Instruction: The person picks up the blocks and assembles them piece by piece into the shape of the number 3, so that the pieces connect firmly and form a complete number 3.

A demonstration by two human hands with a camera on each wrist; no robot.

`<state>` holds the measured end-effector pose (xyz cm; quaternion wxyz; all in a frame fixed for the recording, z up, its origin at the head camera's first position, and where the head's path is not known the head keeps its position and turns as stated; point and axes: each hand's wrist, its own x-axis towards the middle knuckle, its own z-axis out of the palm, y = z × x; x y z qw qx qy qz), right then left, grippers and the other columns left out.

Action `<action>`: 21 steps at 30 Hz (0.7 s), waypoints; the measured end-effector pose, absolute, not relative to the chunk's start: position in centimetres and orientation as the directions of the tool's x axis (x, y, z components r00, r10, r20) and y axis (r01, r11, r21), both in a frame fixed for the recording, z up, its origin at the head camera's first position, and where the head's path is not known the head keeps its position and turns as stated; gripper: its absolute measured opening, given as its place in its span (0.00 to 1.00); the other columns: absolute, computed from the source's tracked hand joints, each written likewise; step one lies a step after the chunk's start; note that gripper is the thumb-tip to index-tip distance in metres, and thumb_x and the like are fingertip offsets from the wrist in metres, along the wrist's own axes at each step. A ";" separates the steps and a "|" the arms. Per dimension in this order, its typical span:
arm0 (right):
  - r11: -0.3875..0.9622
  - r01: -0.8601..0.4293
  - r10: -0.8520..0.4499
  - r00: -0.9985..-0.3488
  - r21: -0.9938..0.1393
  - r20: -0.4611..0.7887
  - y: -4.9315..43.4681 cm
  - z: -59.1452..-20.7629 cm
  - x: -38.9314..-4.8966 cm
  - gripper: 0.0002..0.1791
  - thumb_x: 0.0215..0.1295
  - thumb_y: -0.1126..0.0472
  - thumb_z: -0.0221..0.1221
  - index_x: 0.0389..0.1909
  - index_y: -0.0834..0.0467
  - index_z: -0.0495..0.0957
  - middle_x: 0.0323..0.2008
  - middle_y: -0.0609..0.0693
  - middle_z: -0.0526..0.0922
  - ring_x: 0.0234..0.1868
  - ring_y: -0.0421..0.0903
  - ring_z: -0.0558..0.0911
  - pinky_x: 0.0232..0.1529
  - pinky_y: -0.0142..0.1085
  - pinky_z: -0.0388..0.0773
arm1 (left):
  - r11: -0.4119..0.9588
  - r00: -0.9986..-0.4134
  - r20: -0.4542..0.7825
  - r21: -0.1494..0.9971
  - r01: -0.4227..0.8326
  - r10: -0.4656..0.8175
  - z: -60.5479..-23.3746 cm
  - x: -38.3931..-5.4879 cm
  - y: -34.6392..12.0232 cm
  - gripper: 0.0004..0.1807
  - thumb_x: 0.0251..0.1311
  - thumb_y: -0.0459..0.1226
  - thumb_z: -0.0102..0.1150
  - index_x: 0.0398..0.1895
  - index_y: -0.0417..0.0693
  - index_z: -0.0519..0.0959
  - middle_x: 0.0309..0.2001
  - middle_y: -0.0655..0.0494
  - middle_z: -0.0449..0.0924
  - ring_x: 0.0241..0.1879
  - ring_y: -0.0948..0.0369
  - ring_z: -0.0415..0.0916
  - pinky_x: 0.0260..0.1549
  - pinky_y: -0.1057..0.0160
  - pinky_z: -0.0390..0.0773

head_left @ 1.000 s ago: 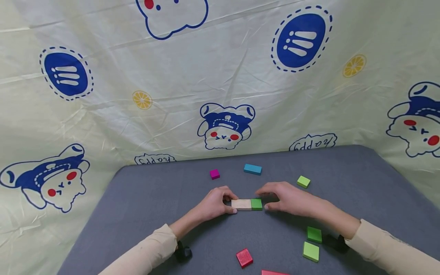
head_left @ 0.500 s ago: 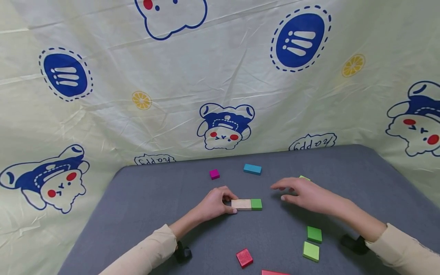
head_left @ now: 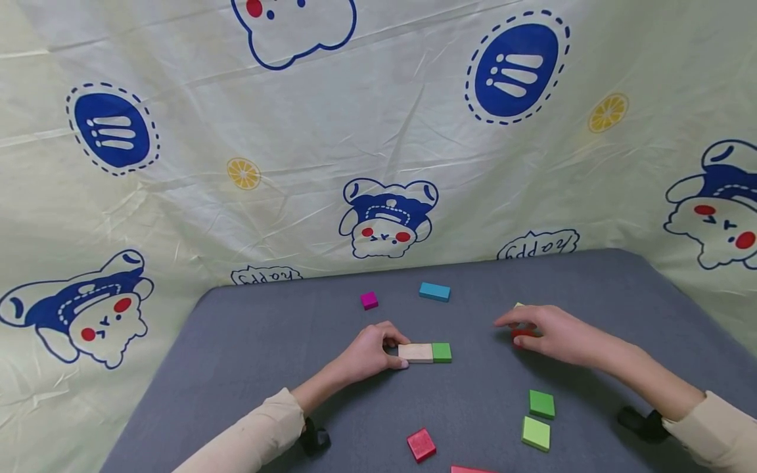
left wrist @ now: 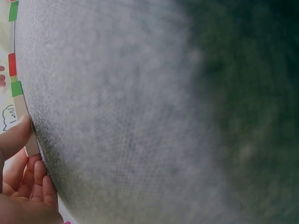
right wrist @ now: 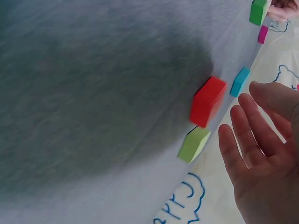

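With thumb and fingers, my left hand [head_left: 369, 351] pinches the left end of a pale wooden block [head_left: 417, 353] lying on the table. A green block [head_left: 441, 353] sits against that block's right end. To the right, my right hand [head_left: 562, 335] hovers over the table, its fingers extended and thumb apart. A red block [right wrist: 208, 101] lies by its fingertips; in the right wrist view a gap separates block and fingers. In the head view the hand partly covers the red block, and mostly hides a light green block [right wrist: 194, 144] behind it.
Toward the back of the grey table [head_left: 284, 315] lie a magenta cube [head_left: 369, 301] and a blue block [head_left: 434, 292]. Nearer the front are a green block [head_left: 541, 404], a light green block [head_left: 535, 433], a pinkish-red block [head_left: 422, 445] and a red block cut off at the frame's edge [head_left: 472, 470].
My right hand has moved away from the green block, rightward to the red block, which has come into sight beneath it. My left hand has kept its hold on the pale wooden block.
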<state>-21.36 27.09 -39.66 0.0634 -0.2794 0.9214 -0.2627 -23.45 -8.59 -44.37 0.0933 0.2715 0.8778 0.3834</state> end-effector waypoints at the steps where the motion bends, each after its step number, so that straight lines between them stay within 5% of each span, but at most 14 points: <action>1: 0.712 -0.479 -0.542 -0.840 -0.513 0.030 27.3 -39.7 -21.3 0.18 0.64 0.64 0.64 0.55 0.53 0.81 0.51 0.48 0.81 0.49 0.49 0.80 0.46 0.45 0.78 | 0.558 -0.836 0.045 0.725 0.405 0.548 -44.4 -23.4 -8.6 0.14 0.51 0.34 0.74 0.43 0.49 0.86 0.37 0.63 0.76 0.39 0.64 0.71 0.41 0.66 0.71; 9: 0.759 -0.466 -0.518 -0.855 -0.454 0.012 28.7 -40.6 -20.9 0.20 0.59 0.61 0.68 0.53 0.54 0.82 0.53 0.51 0.80 0.53 0.54 0.78 0.49 0.50 0.76 | 0.553 -0.831 0.047 0.725 0.410 0.554 -44.4 -23.5 -8.6 0.14 0.51 0.34 0.74 0.43 0.48 0.86 0.36 0.64 0.76 0.38 0.64 0.71 0.41 0.67 0.71; 21: 0.764 -0.422 -0.495 -0.868 -0.489 -0.025 29.2 -41.5 -21.2 0.20 0.59 0.62 0.68 0.53 0.54 0.81 0.52 0.54 0.80 0.43 0.46 0.81 0.42 0.42 0.78 | 0.553 -0.832 0.050 0.726 0.410 0.552 -44.4 -23.4 -8.7 0.14 0.51 0.34 0.74 0.43 0.49 0.86 0.37 0.64 0.76 0.39 0.63 0.71 0.41 0.66 0.71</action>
